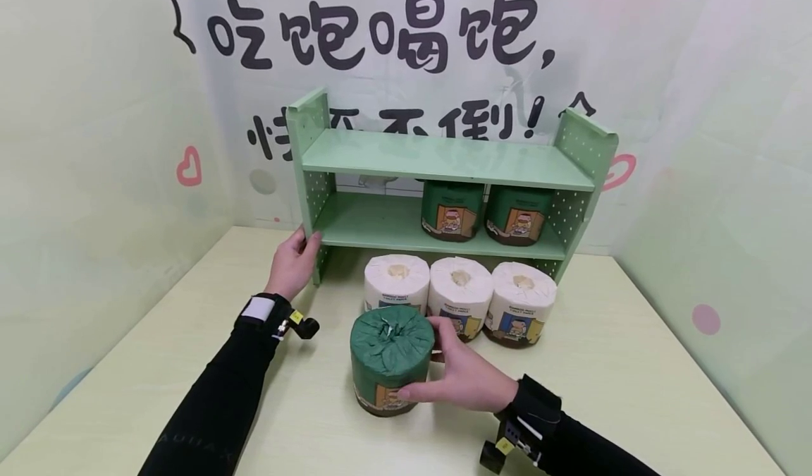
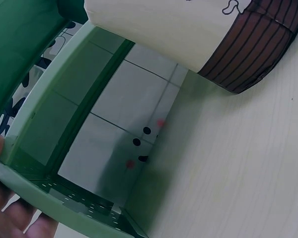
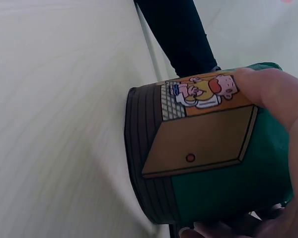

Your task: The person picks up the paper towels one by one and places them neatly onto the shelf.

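Note:
My right hand [image 1: 468, 376] grips a green-wrapped toilet paper roll [image 1: 388, 352] at the front middle of the table. Its thumb lies across the printed side, and the other fingers go round behind. Close up in the right wrist view, the roll [image 3: 213, 144] shows its brown striped base and a cartoon door. My left hand [image 1: 292, 264] holds the left side panel of a green two-tier shelf [image 1: 374, 218], the thumb on one face. In the left wrist view its fingers [image 2: 20, 215] come round the panel's edge.
Three white-wrapped rolls, a left one [image 1: 396, 278], a middle one [image 1: 459, 293] and a right one [image 1: 521, 300], stand before the shelf. Two green rolls [image 1: 452, 204] sit on its lower tier, towards the right. A printed cloth backdrop [image 1: 393, 88] hangs behind the table [image 1: 634, 335].

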Demonstrator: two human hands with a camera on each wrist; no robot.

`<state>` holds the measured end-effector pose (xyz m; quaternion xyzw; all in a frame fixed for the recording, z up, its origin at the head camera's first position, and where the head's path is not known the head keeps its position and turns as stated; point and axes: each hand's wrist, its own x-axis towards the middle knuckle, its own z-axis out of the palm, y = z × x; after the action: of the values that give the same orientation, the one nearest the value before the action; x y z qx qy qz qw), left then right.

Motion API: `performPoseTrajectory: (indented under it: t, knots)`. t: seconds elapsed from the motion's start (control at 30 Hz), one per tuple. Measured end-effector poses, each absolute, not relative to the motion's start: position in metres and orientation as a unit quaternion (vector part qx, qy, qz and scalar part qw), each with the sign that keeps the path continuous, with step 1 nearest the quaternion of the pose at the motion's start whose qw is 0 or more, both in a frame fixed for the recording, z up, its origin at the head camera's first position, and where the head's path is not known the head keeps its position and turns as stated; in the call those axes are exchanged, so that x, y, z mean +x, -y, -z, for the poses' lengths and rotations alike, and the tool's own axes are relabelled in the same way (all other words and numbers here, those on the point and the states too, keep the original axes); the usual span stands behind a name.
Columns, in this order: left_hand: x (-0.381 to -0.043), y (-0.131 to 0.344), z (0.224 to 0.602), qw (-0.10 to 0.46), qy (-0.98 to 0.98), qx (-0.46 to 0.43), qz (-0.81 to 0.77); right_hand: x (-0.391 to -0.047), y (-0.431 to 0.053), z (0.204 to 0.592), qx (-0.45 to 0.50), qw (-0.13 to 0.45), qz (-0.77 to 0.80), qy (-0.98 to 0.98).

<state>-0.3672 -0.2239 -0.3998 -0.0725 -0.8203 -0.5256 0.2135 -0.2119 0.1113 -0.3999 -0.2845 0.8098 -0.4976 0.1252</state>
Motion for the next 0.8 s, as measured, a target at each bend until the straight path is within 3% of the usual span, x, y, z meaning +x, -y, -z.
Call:
performPoseTrajectory:
  t: [0.27, 0.8]
  knots:
    - [-0.3667, 0.2242, 0.3990, 0.211, 0.820, -0.073, 0.528, -0.2121, -0.1097, 0.4030, -0.292, 0.092, 0.475, -0.825]
    - [-0.3665, 0.2245, 0.3989, 0.210, 0.819, -0.075, 0.529, -0.2110, -0.1049, 0.4071, -0.294, 0.089, 0.497, -0.812]
